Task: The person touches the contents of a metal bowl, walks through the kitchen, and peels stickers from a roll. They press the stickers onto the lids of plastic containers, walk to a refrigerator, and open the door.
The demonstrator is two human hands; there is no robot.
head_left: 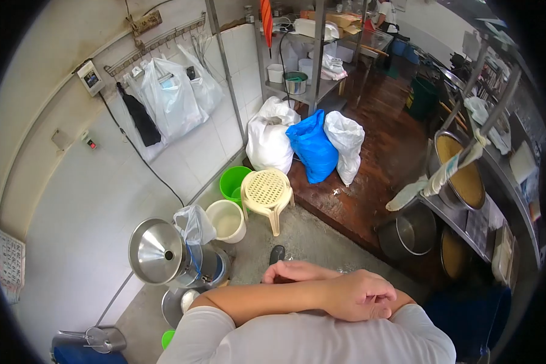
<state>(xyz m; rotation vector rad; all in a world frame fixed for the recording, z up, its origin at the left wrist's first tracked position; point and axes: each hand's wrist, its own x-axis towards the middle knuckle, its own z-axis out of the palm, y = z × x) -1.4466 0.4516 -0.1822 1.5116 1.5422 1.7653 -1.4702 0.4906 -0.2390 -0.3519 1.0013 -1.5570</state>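
Observation:
My forearms are crossed in front of my chest. My left hand [364, 295] rests at the right, over my right arm near the elbow, its fingers loosely bent with gaps between them and nothing visible in them. Beyond my left forearm, my right hand [297, 271] points left, with thumb and finger apart and no object visible; part of it is hidden by the forearm. A cream stool [266, 188] stands on the floor ahead. Left of it are a white bucket [227, 221] and a green bucket [235, 182].
A steel machine with a funnel [157, 251] stands at the left. White [269, 136], blue [313, 147] and grey-white sacks [344, 145] sit by the shelf. A raised brown floor [370, 139] has an edge ahead. Large pots [408, 229] line the right side; another person [386, 15] is far back.

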